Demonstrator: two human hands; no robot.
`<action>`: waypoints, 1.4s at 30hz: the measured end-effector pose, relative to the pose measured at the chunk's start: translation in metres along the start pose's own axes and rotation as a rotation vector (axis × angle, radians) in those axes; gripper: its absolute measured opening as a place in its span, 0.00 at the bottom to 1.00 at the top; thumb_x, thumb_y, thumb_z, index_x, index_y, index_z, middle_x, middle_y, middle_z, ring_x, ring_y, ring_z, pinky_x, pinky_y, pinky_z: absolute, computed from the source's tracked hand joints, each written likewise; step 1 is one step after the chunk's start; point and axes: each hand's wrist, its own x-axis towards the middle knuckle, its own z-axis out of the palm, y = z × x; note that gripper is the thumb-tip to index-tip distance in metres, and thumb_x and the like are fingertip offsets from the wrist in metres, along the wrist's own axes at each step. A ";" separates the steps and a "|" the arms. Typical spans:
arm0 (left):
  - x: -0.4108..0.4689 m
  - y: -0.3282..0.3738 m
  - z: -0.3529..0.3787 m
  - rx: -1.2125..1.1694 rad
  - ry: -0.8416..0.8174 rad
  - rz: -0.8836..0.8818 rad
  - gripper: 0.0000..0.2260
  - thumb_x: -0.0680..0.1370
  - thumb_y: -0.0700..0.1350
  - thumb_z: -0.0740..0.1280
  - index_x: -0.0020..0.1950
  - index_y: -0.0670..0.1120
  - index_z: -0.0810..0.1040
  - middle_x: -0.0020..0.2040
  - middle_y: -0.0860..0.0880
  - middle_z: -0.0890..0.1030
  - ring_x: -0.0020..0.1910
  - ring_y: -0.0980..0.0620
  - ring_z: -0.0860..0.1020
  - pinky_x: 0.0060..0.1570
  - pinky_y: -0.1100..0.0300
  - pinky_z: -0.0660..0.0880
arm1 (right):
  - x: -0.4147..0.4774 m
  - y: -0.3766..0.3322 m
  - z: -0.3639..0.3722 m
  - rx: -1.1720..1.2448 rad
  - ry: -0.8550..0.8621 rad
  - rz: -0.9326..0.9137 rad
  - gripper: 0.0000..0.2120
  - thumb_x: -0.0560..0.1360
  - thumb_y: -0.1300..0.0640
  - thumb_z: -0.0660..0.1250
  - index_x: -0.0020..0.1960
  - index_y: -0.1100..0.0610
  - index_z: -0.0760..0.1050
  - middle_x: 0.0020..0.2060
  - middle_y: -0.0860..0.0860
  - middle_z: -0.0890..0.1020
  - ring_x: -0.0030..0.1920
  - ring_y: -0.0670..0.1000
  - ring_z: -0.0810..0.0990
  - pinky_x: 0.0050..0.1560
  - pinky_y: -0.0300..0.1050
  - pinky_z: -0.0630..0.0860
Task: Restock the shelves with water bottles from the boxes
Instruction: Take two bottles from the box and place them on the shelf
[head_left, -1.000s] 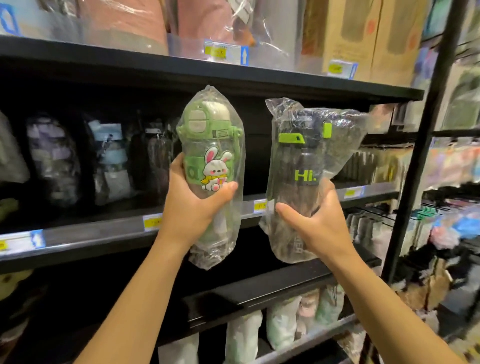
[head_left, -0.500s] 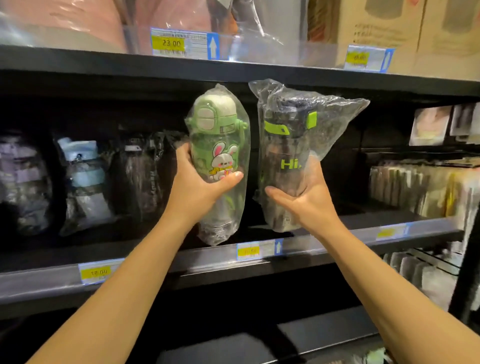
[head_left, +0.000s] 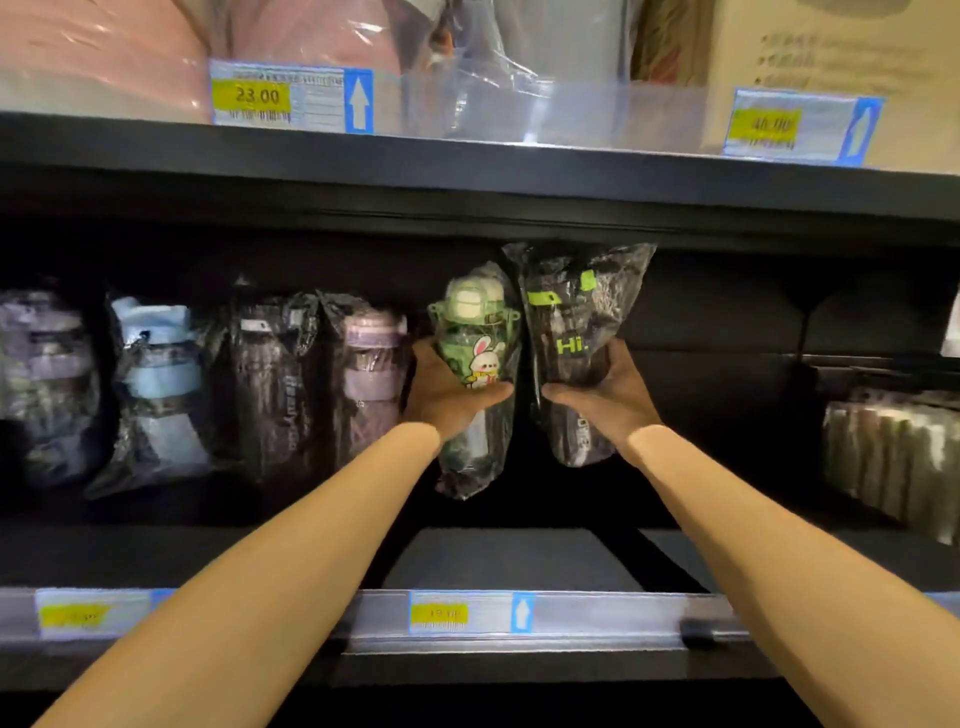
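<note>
Green bunny-print water bottle in clear plastic bag (head_left: 475, 358): left hand (head_left: 447, 397) grips it mid-body, upright, inside the dark middle shelf (head_left: 519, 558). Right hand (head_left: 605, 392) grips black "Hi." bottle in clear bag (head_left: 569, 338), just beside it, both right of bagged purple bottle (head_left: 371, 364).

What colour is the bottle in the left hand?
Green bottle with a white rabbit print, clearest in the head view.
</note>
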 end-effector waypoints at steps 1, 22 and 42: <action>0.007 -0.003 0.006 -0.009 0.003 0.006 0.40 0.65 0.47 0.85 0.65 0.54 0.59 0.60 0.54 0.75 0.58 0.53 0.75 0.59 0.60 0.70 | 0.009 0.004 0.003 -0.001 -0.016 0.007 0.37 0.59 0.49 0.86 0.61 0.50 0.70 0.51 0.44 0.81 0.52 0.47 0.81 0.51 0.41 0.77; 0.054 -0.064 0.036 0.127 -0.043 -0.169 0.41 0.65 0.45 0.85 0.65 0.47 0.59 0.67 0.45 0.73 0.68 0.46 0.73 0.70 0.52 0.70 | 0.067 0.081 0.045 -0.011 -0.153 0.239 0.44 0.60 0.51 0.87 0.66 0.49 0.61 0.59 0.47 0.78 0.62 0.51 0.77 0.67 0.48 0.74; -0.010 0.011 -0.002 0.709 -0.250 -0.210 0.46 0.77 0.62 0.70 0.82 0.41 0.50 0.79 0.40 0.60 0.77 0.36 0.63 0.73 0.44 0.67 | -0.019 -0.012 0.017 -0.903 -0.186 0.175 0.45 0.77 0.32 0.64 0.81 0.60 0.54 0.77 0.61 0.63 0.76 0.65 0.63 0.73 0.59 0.66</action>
